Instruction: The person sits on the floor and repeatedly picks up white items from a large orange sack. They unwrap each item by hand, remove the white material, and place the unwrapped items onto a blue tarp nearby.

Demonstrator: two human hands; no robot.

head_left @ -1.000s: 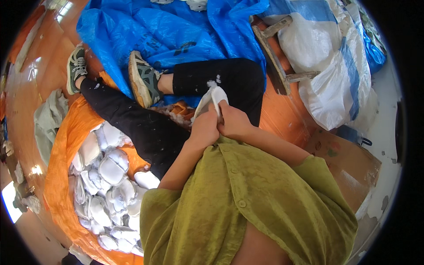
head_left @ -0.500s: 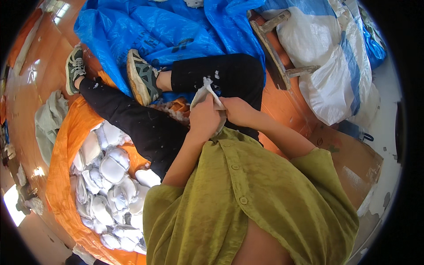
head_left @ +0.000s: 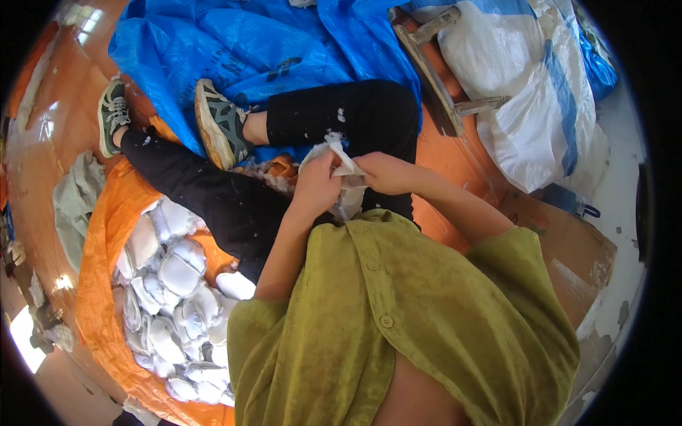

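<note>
Above my lap, both hands grip a limp white padded fabric piece (head_left: pixel 349 193), with fluffy white filling at its far end. My left hand (head_left: pixel 317 186) is closed on its left side, fingers curled over the material. Pinching a fold on the other side is my right hand (head_left: pixel 388 172), thumb toward the left hand. The fabric is pulled up between the two hands, and its lower part hangs toward my green shirt. The fingertips are partly hidden. White fluff bits (head_left: pixel 341 115) cling to my black trousers.
By my left leg, an open orange sack (head_left: pixel 99 263) holds several white rounded pads (head_left: pixel 181 267). Blue plastic sheeting (head_left: pixel 213 42) lies beyond my feet. At the right are a wooden stool (head_left: pixel 433 78), white sacks (head_left: pixel 522 142) and a cardboard box (head_left: pixel 568 248). Grey cloth (head_left: pixel 77 202) lies far left.
My hands have drawn slightly apart, and more of the white fabric shows between and below them. The view has shifted a little.
</note>
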